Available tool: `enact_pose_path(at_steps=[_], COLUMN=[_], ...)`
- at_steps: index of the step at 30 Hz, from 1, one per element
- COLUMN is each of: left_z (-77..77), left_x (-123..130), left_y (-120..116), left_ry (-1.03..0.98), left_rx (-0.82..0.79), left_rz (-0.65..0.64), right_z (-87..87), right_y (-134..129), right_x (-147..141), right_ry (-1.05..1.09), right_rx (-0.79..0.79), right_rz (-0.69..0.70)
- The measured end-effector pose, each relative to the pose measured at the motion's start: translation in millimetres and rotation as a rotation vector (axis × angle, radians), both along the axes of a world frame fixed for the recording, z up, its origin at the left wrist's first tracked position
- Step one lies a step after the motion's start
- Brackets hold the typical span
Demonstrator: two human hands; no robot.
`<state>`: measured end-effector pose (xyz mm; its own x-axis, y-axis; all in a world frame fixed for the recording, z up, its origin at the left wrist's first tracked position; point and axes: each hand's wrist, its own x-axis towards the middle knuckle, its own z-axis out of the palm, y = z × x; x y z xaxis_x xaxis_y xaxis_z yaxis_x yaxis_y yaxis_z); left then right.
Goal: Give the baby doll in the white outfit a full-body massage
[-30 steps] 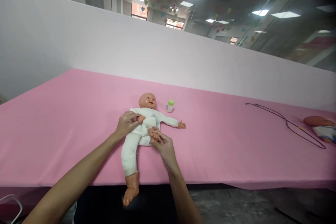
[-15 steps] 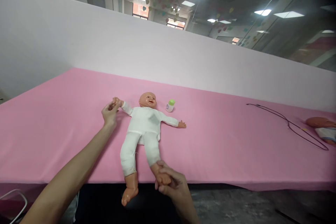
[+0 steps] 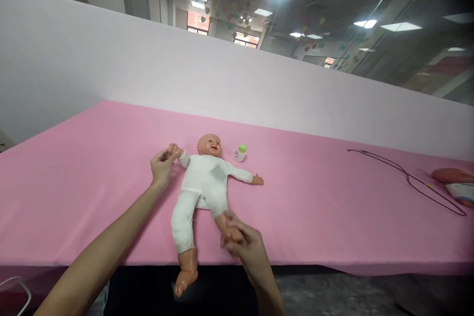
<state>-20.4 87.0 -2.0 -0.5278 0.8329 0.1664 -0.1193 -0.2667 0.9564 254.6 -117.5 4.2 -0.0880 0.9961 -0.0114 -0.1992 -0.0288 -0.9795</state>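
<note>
A baby doll (image 3: 203, 182) in a white cloth suit lies on its back on the pink-covered table (image 3: 92, 197), with a plastic head and limbs. My left hand (image 3: 161, 168) pinches the doll's outstretched plastic hand (image 3: 175, 150) beside its head. My right hand (image 3: 246, 242) grips the lower end of the doll's leg, and my fingers hide most of that foot. The doll's other leg stays free, its bare foot (image 3: 186, 272) hanging past the table's front edge.
A small bottle with a green cap (image 3: 240, 153) stands beside the doll's head. A thin dark wire (image 3: 407, 177) lies on the cloth to the right. Beyond it lies a second doll in a white garment (image 3: 455, 182), cut off by the frame.
Over the last second, my left hand carried the doll's arm from across its chest out beside its head. My right hand drew the doll's leg down and outward, then raised it slightly.
</note>
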Motion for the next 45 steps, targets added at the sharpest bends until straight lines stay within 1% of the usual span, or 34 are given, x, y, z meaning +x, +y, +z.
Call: enact_pose_path(at_steps=[1,2,4,5,7,9,11,13,15,16,18,20,22,25,27,29,31,34,36,38,40,42,43,45], left_z=[-1.4,-2.7,-3.6,-2.6,2.1,7.7,10.6,9.3,5.3,3.2,0.1,-0.6,-0.1,-1.9,-6.0,-11.0,-14.9,-16.9,-15.9,-13.3,-8.7,-1.9,2.0,9.9], left_x=[-7,-12,-19,-19,-12,0,14,25,30,31,27,20,9,-13,-30,-45,-59,-71,-76,-77,-72,-58,-47,-18], left_y=[4,7,10,9,4,-6,-17,-27,-32,-31,-26,-17,-7,7,13,18,21,22,20,16,12,11,12,17], left_ry=[-0.101,-0.181,-0.262,-0.259,-0.158,0.084,0.347,0.541,0.63,0.649,0.604,0.469,0.29,0.088,0.08,0.211,0.442,0.743,0.851,0.922,0.959,0.952,0.931,0.871], left_rx=[-0.046,-0.084,-0.116,-0.108,-0.049,0.059,0.165,0.241,0.274,0.278,0.245,0.176,0.11,-0.004,-0.119,-0.249,-0.381,-0.549,-0.61,-0.616,-0.521,-0.349,-0.258,-0.112], left_rz=[0.063,0.107,0.151,0.154,0.124,0.035,-0.1,-0.235,-0.31,-0.315,-0.256,-0.15,-0.035,0.121,0.155,0.124,0.102,0.124,0.105,0.121,0.191,0.23,0.214,0.115], right_z=[-9.2,-18.3,-31.4,-33.7,-27.8,-11.2,8.2,22.4,28.3,28.3,24.6,17.4,7.0,-13.8,-28.6,-43.1,-57.2,-73.5,-76.0,-68.2,-50.5,-27.0,-15.2,3.6], right_y=[-16,-31,-52,-57,-54,-34,-3,32,61,70,75,59,29,-24,-53,-71,-79,-82,-82,-82,-76,-59,-46,-9], right_x=[8,14,21,21,17,8,-6,-23,-40,-47,-53,-47,-31,2,17,24,23,23,35,57,82,98,102,97], right_ry=[0.016,0.045,0.094,0.104,0.087,0.044,0.002,-0.04,-0.018,0.006,0.039,0.033,0.018,0.091,0.154,0.19,0.246,0.386,0.392,0.301,0.208,0.192,0.208,0.225], right_rx=[-0.035,-0.052,-0.085,-0.097,-0.105,-0.063,0.011,0.038,0.039,0.047,0.064,0.066,0.046,0.025,-0.002,-0.038,-0.062,-0.084,-0.103,-0.11,-0.103,-0.13,-0.174,-0.272], right_rz=[0.052,0.072,0.083,0.068,0.014,-0.053,-0.107,-0.111,-0.125,-0.136,-0.148,-0.135,-0.08,0.117,0.262,0.375,0.44,0.461,0.484,0.541,0.543,0.415,0.336,0.15])
